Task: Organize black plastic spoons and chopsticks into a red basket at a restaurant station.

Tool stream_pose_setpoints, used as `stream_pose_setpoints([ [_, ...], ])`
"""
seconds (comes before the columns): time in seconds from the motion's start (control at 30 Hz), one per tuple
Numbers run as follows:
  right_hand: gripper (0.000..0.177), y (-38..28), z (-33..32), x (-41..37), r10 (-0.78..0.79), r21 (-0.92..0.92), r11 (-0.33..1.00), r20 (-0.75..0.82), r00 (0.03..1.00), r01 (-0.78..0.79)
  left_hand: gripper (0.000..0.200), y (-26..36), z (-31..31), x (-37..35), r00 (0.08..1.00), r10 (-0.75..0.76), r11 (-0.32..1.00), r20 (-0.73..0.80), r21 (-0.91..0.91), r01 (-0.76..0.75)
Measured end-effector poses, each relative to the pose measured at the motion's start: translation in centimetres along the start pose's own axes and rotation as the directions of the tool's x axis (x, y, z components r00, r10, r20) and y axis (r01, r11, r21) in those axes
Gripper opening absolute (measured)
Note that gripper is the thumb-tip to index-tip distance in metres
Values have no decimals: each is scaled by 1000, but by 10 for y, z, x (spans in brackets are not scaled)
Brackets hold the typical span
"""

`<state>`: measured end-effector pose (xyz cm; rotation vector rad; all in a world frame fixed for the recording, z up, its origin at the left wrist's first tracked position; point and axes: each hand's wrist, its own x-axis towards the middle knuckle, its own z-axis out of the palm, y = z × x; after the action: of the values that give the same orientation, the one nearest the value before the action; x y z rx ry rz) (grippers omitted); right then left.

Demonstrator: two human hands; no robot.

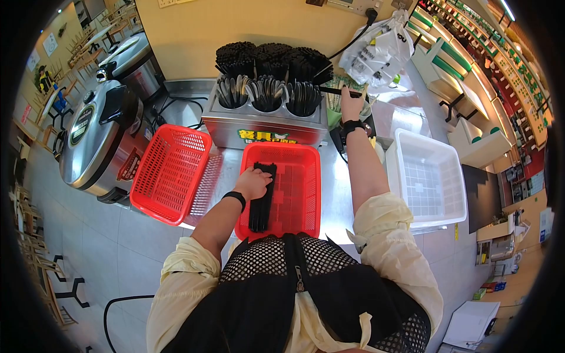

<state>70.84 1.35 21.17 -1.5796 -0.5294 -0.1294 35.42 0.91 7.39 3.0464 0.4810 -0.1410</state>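
My left hand (253, 182) is closed around the upper part of a bundle of black chopsticks (260, 212), which lies lengthwise along the left side of a red basket (315, 194). Out to the right, my right hand (352, 105) has its fingers closed on dark chopsticks (332, 90) that point left. It is above a green container (333, 117) beside the cutlery holder. The metal cutlery holder (265, 125) has spoons (266, 91) in its front cups, and black chopsticks (272, 59) stand packed behind them.
A second red basket (170, 173) tilts at the left, beside large steel cookers (103, 138). A white plastic basket (432, 176) stands at the right. Behind my right hand lies a white plastic bag (379, 50), near a black plug and cable (369, 16) on the wall.
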Motion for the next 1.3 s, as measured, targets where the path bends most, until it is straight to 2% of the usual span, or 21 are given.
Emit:
stream_pose_setpoints([
  [0.13,29,16,1,9,40,46,998,119,992,-46,38,0,0,0,1000,0,1000,14,6,0],
  [0.2,28,13,1,8,99,189,972,194,976,-136,39,0,1,-1,1000,4,1000,3,-1,-4],
  [0.23,28,7,-2,5,99,190,972,195,976,-136,40,0,0,-2,1000,8,1000,-10,-8,-8],
  [0.3,26,-7,-11,-3,114,311,945,-39,993,-97,40,1,1,-1,1000,0,1000,-3,-4,0],
  [0.33,22,-12,-22,-4,69,347,936,1,998,-65,40,0,2,0,1000,-4,1000,8,0,4],
  [0.47,19,-28,-70,-24,36,370,929,-89,995,0,39,-2,8,1,998,31,999,-51,29,-29],
  [0.5,19,-36,-81,-35,168,452,886,-105,980,-104,38,-3,8,1,998,34,999,-56,18,-33],
  [0.6,20,-38,-112,-61,220,574,809,-98,971,-125,37,-2,5,1,998,38,999,-50,7,-37],
  [0.63,20,-37,-119,-71,218,572,811,-100,971,-123,35,-2,4,1,999,35,999,-36,11,-34],
  [0.7,22,-29,-128,-87,310,571,799,-126,942,-187,36,-2,2,0,999,32,999,-44,-6,-32],
  [0.73,24,-21,-132,-94,354,531,802,-55,933,-273,38,-2,1,0,998,26,999,-52,-23,-28],
  [0.8,20,5,-131,-110,430,312,823,206,879,-476,38,-3,0,1,998,29,999,-51,-19,-30],
  [0.83,22,4,-127,-122,440,89,871,293,849,-482,38,-2,1,1,998,33,999,-49,-14,-34],
  [0.87,24,4,-118,-137,463,-134,884,372,804,-447,38,-2,1,1,998,36,999,-47,-16,-37],
  [0.93,32,33,-93,-173,268,-210,961,570,777,-178,35,-2,1,1,998,29,999,-64,-22,-30],
  [1.0,31,39,-76,-200,289,-301,949,717,634,-92,35,-1,0,1,998,26,999,-62,-25,-27],
  [1.03,31,40,-67,-208,287,-297,950,720,632,-94,35,-1,-1,0,998,24,999,-60,-27,-26],
  [1.1,29,43,-53,-221,434,-399,901,804,407,-172,36,-2,-1,0,998,25,999,-66,-45,-28],
  [1.27,27,75,-32,-245,504,-462,864,784,363,-202,44,-2,3,2,995,10,998,-102,-67,-17],
  [1.3,26,72,-31,-247,549,-510,836,782,296,-203,46,-1,1,1,988,8,997,-154,-79,-20],
])
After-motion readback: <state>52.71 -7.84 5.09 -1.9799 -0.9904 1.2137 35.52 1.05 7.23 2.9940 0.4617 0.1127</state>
